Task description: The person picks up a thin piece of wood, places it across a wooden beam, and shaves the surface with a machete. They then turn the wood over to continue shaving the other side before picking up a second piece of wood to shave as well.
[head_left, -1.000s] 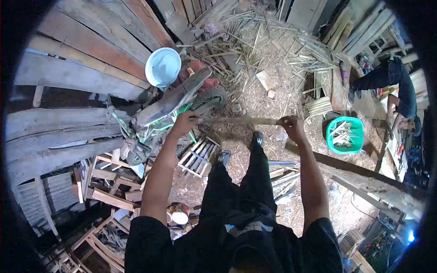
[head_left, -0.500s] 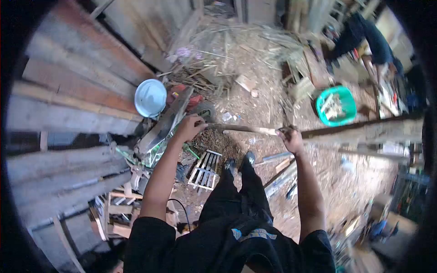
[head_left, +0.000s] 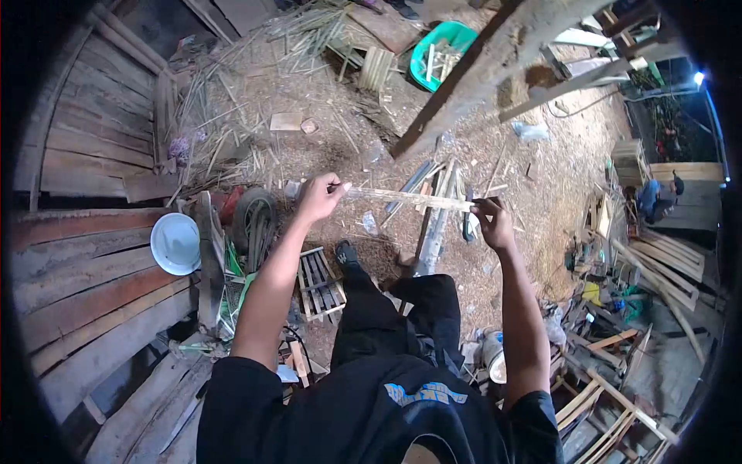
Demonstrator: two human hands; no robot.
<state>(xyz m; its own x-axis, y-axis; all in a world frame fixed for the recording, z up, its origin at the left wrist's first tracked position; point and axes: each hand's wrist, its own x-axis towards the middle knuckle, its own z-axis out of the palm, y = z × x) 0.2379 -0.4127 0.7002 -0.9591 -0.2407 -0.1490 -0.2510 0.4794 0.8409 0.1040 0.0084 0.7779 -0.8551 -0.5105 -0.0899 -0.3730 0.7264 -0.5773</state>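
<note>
A long, thin wooden slat (head_left: 410, 198) stretches roughly level in front of my body, high over the littered ground. Its left end is pinched by my left hand (head_left: 318, 199), thumb and fingers closed on it. At the other end, the fingertips of my right hand (head_left: 495, 222) grip the tip. The slat's pale, rough face shows between both hands. Beneath it, long boards and strips (head_left: 434, 232) lie on the ground near my feet.
A thick wooden beam (head_left: 471, 81) slants in from upper right. Beyond it sits a green basin (head_left: 420, 68) holding wood pieces. To my left are a pale blue basin (head_left: 176, 244), a wheel (head_left: 255, 224) and a slatted wooden frame (head_left: 321, 282). Scrap wood (head_left: 610, 402) crowds the lower right.
My view has swung right, so the green basin and beam now appear farther left and higher. My legs have shifted in a step. Both hands still hold the slat, its paler face now showing.
</note>
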